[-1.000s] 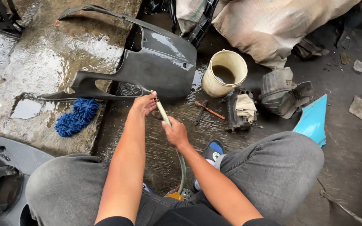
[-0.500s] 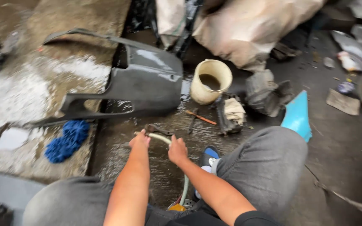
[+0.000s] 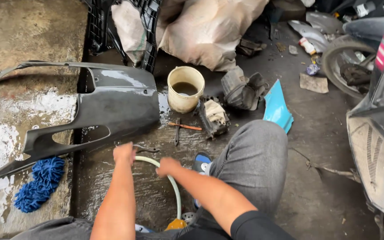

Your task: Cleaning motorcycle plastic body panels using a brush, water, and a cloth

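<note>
We grip the pale hose (image 3: 163, 171) with both fists closed: left hand (image 3: 124, 153) at its end, right hand (image 3: 167, 166) just behind, nearer us

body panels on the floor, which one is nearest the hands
The big dark grey panel, lying wet just beyond the left hand; the small blue panel lies farther right.

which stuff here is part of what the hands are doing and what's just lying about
In hand:
left hand and right hand, both on the hose
grey panel, wet, just beyond the hose end

Lying about:
blue mitt
bucket
pliers
sack
turquoise panel
</note>
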